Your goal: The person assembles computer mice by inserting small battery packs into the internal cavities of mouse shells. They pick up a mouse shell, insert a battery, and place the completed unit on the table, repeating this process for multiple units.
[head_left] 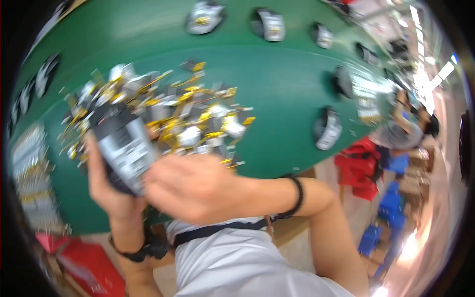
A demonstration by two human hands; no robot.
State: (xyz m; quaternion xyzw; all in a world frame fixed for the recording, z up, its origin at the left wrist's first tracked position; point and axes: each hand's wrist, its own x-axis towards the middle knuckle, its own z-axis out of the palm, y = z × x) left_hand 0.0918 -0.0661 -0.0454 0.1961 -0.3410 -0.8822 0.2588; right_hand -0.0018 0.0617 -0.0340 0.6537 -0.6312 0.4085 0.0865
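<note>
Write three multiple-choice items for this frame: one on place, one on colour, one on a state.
1. Where is the heap of small silver-and-yellow flat parts?
A. on the green tabletop
B. in a red crate
C. on the floor

2. What colour is the band on the right wrist?
A. white
B. black
C. yellow

3. What is the left hand doing?
A. hanging empty
B. resting flat on the table
C. holding a grey-and-black rectangular pack

A: the heap lies on the green tabletop.
B: the band looks black.
C: its fingers wrap the pack.

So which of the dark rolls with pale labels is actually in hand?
The roll gripped by the left hand, over the pile of small parts. The other rolls sit apart on the green table, untouched.
</note>
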